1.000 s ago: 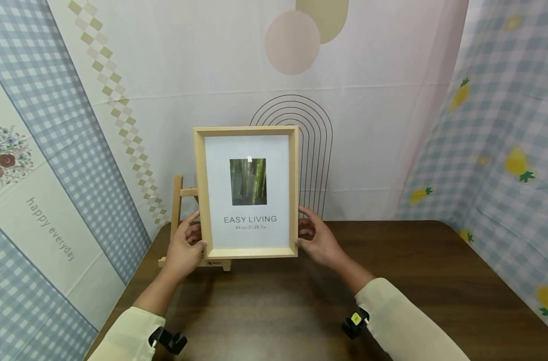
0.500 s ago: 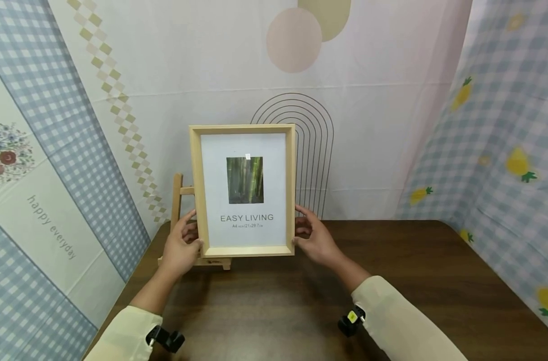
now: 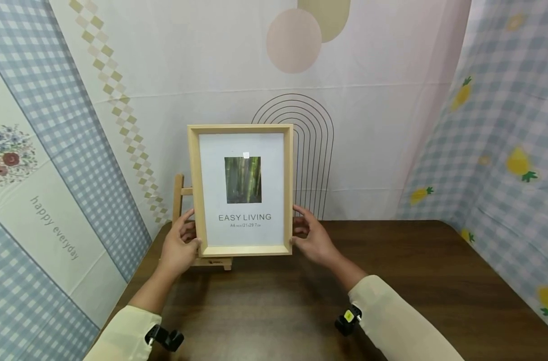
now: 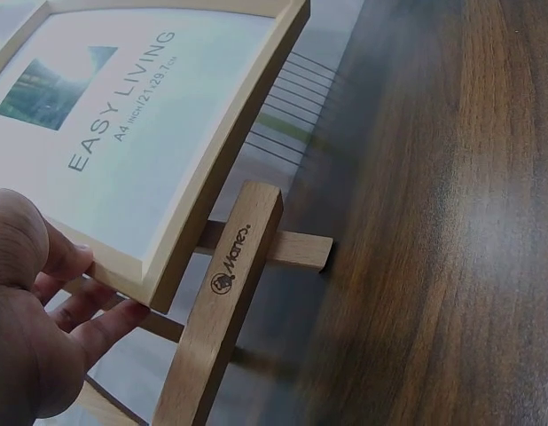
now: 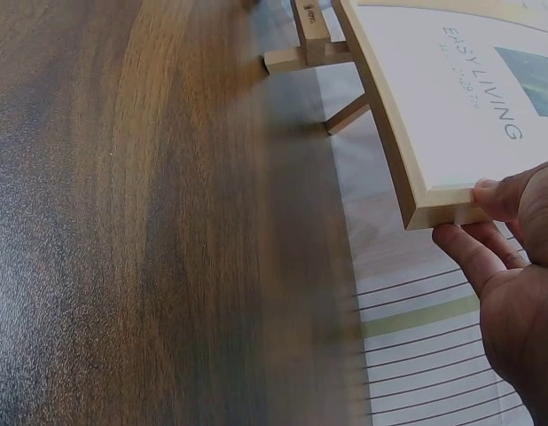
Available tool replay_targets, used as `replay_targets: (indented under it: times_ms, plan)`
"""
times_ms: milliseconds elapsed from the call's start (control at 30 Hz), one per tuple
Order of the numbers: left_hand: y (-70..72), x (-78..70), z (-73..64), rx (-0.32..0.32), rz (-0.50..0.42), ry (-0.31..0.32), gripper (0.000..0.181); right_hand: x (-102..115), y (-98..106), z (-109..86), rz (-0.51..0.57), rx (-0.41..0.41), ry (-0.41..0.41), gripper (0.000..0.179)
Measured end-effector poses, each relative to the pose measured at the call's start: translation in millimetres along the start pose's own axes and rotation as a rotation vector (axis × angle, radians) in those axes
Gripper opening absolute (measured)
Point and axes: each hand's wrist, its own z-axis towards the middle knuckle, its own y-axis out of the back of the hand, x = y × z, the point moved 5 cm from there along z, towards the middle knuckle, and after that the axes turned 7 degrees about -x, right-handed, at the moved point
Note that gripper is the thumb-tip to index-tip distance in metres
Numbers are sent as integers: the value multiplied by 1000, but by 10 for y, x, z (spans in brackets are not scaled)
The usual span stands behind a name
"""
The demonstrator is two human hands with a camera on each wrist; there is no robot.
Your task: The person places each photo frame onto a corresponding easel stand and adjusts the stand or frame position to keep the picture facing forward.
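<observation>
Wooden, the tabletop easel (image 3: 217,262) stands far left on the worktop (image 3: 264,306); the left grip (image 3: 178,248) pinches the lower left edge of a picture frame (image 3: 243,188), held on the easel's near side; the right grip (image 3: 316,243) pinches the lower right edge.

Dark brown table (image 3: 274,306) with a streaky wood grain, kinda shiny up front where the light hits, far right corner rounded off. There's a light-wood easel (image 4: 225,297) standing right on it, toward the back left.
</observation>
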Motion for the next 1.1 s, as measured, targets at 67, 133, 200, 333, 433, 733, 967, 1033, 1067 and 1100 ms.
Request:
replay_targets:
  times_ms: [67,133,200,333,433,733,967,1033,1067,1100]
  plan:
    - [7,5,-1,-2,0,2,82,-1,-12,1,1,3,-1,88]
    - [15,12,0,-4,1,4,82,0,-23,0,2,6,-9,89]
    - [24,20,2,-5,1,5,82,0,-34,1,4,8,-13,89]
    - [45,38,8,-13,0,7,81,6,-62,2,5,13,-13,89]
    - [60,41,7,-19,-2,8,81,14,-81,3,6,13,-8,88]
    - [99,52,15,-25,0,-6,80,-7,-142,26,13,3,-17,89]
    - [132,50,6,-21,5,-6,81,11,-185,37,11,-7,-10,90]
    - [146,40,0,-22,5,-3,81,21,-196,36,15,-9,9,89]
    - [153,36,-4,-22,3,-3,81,23,-204,39,14,-10,13,89]
    - [160,36,-4,-24,2,-3,81,28,-211,41,17,-9,19,89]
